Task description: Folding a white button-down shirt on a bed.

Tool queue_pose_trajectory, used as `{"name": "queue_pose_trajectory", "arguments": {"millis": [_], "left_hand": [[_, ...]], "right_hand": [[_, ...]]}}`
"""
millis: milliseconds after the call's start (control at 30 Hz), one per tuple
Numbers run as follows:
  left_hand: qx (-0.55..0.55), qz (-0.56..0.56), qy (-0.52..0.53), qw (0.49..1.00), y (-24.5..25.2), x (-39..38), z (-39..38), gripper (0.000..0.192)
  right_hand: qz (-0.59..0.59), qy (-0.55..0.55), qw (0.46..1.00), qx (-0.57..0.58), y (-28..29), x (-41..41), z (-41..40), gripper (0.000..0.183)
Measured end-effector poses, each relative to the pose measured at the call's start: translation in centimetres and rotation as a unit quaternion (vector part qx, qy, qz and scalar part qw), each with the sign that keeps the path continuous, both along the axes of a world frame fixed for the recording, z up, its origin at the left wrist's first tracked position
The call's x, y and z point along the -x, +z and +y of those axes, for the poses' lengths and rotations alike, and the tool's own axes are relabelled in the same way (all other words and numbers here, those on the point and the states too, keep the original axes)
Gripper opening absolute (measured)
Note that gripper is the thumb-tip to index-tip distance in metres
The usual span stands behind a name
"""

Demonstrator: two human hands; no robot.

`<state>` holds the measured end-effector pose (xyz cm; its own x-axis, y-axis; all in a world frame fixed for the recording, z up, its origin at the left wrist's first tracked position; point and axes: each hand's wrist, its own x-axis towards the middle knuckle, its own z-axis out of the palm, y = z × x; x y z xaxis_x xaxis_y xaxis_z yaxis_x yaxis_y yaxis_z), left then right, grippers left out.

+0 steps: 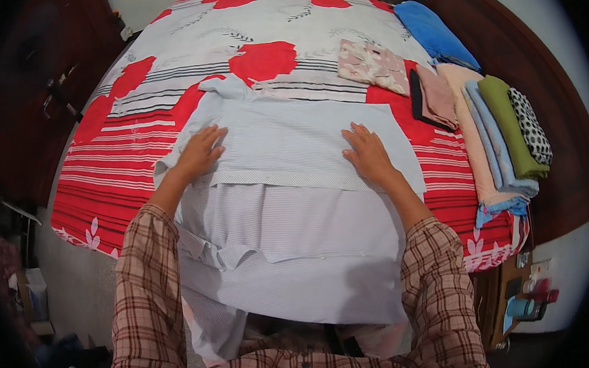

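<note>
A light striped button-front shirt (pixel 291 138) lies spread open across the near edge of the bed, its lower part hanging toward me. Flat on its upper left part rests my left hand (pixel 203 150), fingers apart, near a sleeve. My right hand (pixel 365 149) lies on the shirt's right part, also with fingers spread and nothing gripped. Between and below my hands runs the button placket (pixel 284 178). The collar (pixel 233 256) shows at the lower left of the shirt.
The bed has a red and white patterned sheet (pixel 136 158). Right of the shirt are a folded floral garment (pixel 370 65), a folded pink cloth (pixel 436 94), a green folded cloth (pixel 508 125), a polka-dot cloth (pixel 529 124) and a blue bundle (pixel 434 33). A dark wooden headboard (pixel 532 93) stands beyond.
</note>
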<state>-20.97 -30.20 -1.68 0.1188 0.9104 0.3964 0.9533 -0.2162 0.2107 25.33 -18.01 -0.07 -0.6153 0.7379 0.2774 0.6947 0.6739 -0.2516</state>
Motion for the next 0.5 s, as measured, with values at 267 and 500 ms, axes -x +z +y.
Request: {"name": "queue_pose_trajectory", "arguments": {"millis": [267,500], "left_hand": [[0.065,-0.06,0.224,0.971,3.0,2.6,3.2,0.044],[0.151,-0.194,0.357,0.901,1.4,4.9,9.9,0.052]], "right_hand": [[-0.121,-0.213,0.96,0.137,-1.0,-0.6,3.1,0.064],[-0.116,-0.233,0.963,0.068,-4.1,-0.1,3.5,0.063]]}}
